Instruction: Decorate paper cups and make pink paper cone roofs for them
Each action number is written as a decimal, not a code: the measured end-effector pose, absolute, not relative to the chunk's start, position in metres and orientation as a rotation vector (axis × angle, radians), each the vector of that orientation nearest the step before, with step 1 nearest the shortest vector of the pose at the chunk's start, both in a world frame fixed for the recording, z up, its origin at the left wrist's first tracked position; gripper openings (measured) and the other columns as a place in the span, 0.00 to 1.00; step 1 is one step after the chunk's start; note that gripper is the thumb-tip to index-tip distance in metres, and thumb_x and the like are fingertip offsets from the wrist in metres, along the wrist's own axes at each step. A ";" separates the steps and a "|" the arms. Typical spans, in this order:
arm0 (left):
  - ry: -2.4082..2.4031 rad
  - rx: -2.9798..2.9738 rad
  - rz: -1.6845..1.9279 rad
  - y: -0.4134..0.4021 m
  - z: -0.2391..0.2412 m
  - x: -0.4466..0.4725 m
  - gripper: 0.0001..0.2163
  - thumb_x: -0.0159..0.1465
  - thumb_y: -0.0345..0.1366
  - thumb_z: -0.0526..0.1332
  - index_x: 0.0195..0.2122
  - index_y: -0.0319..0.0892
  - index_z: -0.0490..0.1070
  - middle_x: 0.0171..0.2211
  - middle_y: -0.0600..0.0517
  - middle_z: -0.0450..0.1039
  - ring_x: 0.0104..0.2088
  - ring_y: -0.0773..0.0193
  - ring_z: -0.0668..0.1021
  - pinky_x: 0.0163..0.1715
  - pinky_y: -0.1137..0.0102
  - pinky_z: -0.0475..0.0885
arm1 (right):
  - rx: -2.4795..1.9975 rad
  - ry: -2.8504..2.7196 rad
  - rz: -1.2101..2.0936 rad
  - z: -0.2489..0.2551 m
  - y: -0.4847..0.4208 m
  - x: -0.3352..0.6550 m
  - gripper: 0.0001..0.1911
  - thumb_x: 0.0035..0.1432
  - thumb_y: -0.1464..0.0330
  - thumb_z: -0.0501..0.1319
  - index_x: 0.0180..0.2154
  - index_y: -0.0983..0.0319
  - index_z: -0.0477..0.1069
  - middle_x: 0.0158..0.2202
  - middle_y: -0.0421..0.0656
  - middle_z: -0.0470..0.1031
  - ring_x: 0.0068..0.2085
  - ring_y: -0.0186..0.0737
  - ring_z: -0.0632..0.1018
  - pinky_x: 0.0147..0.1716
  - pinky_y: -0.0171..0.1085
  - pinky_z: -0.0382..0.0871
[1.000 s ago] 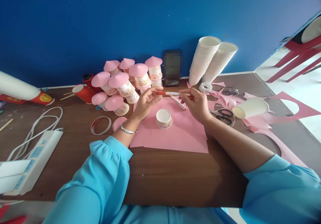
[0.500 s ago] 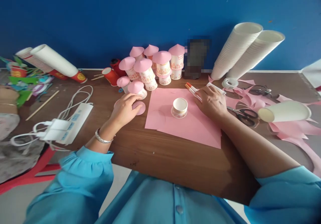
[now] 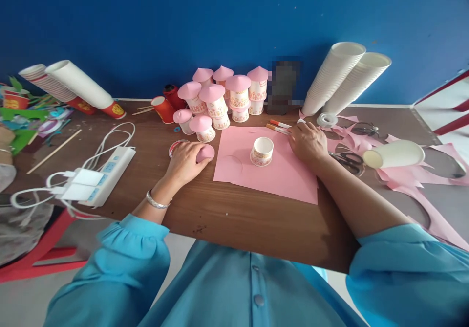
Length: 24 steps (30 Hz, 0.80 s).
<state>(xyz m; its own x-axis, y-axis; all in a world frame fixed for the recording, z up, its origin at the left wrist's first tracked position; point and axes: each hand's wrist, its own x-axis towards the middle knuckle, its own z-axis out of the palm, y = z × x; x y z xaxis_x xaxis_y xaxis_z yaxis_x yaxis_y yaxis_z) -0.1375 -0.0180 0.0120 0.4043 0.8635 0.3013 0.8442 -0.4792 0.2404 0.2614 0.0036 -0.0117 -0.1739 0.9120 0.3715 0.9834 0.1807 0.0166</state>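
Note:
My left hand [image 3: 186, 163] has thumb and fingers closed on a pink paper disc [image 3: 205, 153], low over the table. Beside its knuckles lies a red-rimmed round piece [image 3: 176, 147], partly covered by the hand. My right hand [image 3: 308, 143] rests palm down on the right side of the pink paper sheet [image 3: 271, 185], fingers forward and partly hidden. A white thing [image 3: 301, 120] pokes out at its fingertips, too covered to name. Two orange-and-white markers [image 3: 277, 127] lie just left of it. On the sheet stands a short cut paper cup [image 3: 262, 151] with a drawn pattern.
Behind stand several cup towers with pink cone roofs [image 3: 212, 92]. White cup stacks [image 3: 335, 75] lean on the wall at right, near a tape roll [image 3: 327, 119], scissors [image 3: 348, 162], a lying cup [image 3: 395, 155] and paper scraps [image 3: 414, 214]. A power strip [image 3: 112, 175] lies left.
My left hand has closed on the pink disc and drawn it slightly toward me, uncovering the red-rimmed piece. My right hand stays by the markers, and the white thing there shows less. The view has shifted slightly.

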 end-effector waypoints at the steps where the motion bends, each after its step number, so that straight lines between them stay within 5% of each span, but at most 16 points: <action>1: 1.583 2.607 0.573 -0.018 0.012 -0.137 0.18 0.65 0.42 0.65 0.55 0.43 0.75 0.54 0.40 0.80 0.54 0.39 0.79 0.57 0.48 0.69 | -1.817 -2.183 -0.370 -0.011 0.003 0.261 0.14 0.68 0.68 0.55 0.42 0.63 0.80 0.43 0.55 0.80 0.47 0.55 0.76 0.41 0.46 0.68; 9: 1.621 2.677 0.319 -0.023 0.027 -0.130 0.18 0.65 0.38 0.62 0.55 0.40 0.74 0.52 0.40 0.82 0.51 0.43 0.82 0.57 0.51 0.70 | -1.786 -2.157 -0.334 -0.011 0.002 0.258 0.14 0.68 0.69 0.55 0.44 0.63 0.79 0.44 0.54 0.80 0.48 0.57 0.77 0.43 0.49 0.71; 14: 1.596 2.600 0.347 -0.023 0.031 -0.129 0.21 0.62 0.36 0.64 0.57 0.40 0.73 0.55 0.41 0.80 0.55 0.44 0.81 0.57 0.56 0.72 | -1.530 -2.050 0.017 -0.006 0.000 0.254 0.14 0.68 0.65 0.59 0.49 0.62 0.77 0.49 0.55 0.81 0.52 0.58 0.78 0.51 0.55 0.74; 19: 1.550 2.621 0.309 -0.028 0.031 -0.129 0.20 0.64 0.41 0.65 0.56 0.40 0.74 0.58 0.40 0.77 0.59 0.43 0.78 0.61 0.53 0.71 | -1.047 -2.049 0.658 0.006 -0.009 0.245 0.33 0.62 0.50 0.67 0.64 0.56 0.67 0.63 0.51 0.74 0.62 0.55 0.76 0.58 0.56 0.76; 22: 1.528 2.635 0.251 -0.032 0.033 -0.131 0.24 0.63 0.42 0.67 0.60 0.39 0.72 0.63 0.40 0.74 0.62 0.42 0.76 0.64 0.52 0.69 | -0.957 -2.179 0.770 0.012 -0.019 0.237 0.45 0.55 0.52 0.73 0.69 0.52 0.60 0.69 0.50 0.68 0.68 0.58 0.70 0.64 0.59 0.70; 24: 1.530 2.639 0.199 -0.035 0.035 -0.132 0.24 0.65 0.40 0.65 0.61 0.39 0.71 0.64 0.41 0.73 0.62 0.43 0.76 0.64 0.53 0.70 | -1.015 -2.193 0.778 0.012 -0.024 0.229 0.42 0.56 0.56 0.72 0.68 0.50 0.62 0.68 0.49 0.69 0.67 0.58 0.72 0.64 0.60 0.70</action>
